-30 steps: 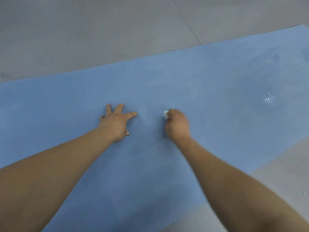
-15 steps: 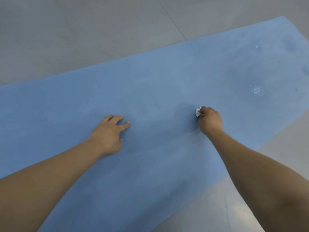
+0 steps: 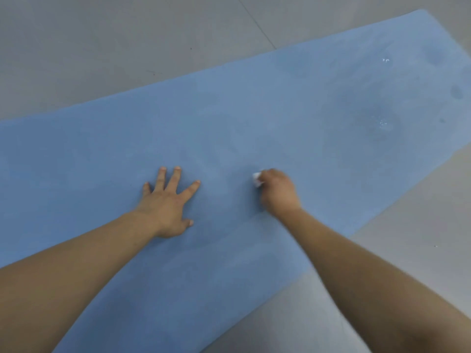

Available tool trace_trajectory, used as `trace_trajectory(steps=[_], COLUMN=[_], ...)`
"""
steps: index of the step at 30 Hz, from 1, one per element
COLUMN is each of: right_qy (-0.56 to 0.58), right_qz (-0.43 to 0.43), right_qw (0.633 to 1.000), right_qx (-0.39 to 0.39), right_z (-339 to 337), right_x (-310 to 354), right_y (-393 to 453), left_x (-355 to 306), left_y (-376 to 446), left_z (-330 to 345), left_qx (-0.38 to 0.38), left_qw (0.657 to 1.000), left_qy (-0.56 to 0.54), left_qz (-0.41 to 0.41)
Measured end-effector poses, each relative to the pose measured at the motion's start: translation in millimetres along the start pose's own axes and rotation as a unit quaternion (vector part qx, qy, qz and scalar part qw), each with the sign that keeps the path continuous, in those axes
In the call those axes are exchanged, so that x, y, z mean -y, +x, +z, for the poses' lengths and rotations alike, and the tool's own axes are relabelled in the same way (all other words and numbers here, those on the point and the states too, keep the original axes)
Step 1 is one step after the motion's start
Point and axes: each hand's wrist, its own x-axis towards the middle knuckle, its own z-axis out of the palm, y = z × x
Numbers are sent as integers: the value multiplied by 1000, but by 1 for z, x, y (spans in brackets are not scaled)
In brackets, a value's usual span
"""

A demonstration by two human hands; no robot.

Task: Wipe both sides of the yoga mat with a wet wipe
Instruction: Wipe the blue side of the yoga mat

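Yoga mat [image 3: 254, 118]: blue, flat on grey floor [image 3: 102, 47], long axis lower left to upper right. Left hand [image 3: 168, 202]: centre frame, fingers spread, pressing mat. Right hand [image 3: 276, 193]: just right, curled around wet wipe [image 3: 257, 179]; unwiped droplets lie upper right, nearer this hand.

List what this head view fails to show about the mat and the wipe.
- Wet wipe: mostly hidden inside the right hand; size and cleanliness unreadable.
- Yoga mat: underside hidden against the floor; left end cut by the frame edge.
- Mat under the left hand: covered.
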Motion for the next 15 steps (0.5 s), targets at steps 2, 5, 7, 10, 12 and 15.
trace_trajectory(steps=[2, 5, 7, 10, 12, 15], right_qy=[-65, -60, -6, 81, 101, 70], right_qz=[110, 190, 119, -32, -82, -159], right_qw=[992, 980, 992, 996, 988, 981], right_qx=[14, 6, -26, 28, 86, 81], right_z=[-26, -27, -2, 43, 51, 42], right_x=[-40, -27, 14, 94, 125, 88], right_y=[3, 4, -16, -79, -107, -90], left_x=[-5, -11, -13, -18, -22, -22], left_y=[-5, -7, -7, -8, -11, -12], left_z=[2, 8, 9, 9, 10, 10], left_qx=[-19, -52, -58, -50, -27, -13], left_qw=[1000, 997, 997, 996, 996, 997], left_qy=[-2, -20, -42, -60, -69, -64], left_qz=[20, 44, 44, 53, 48, 45])
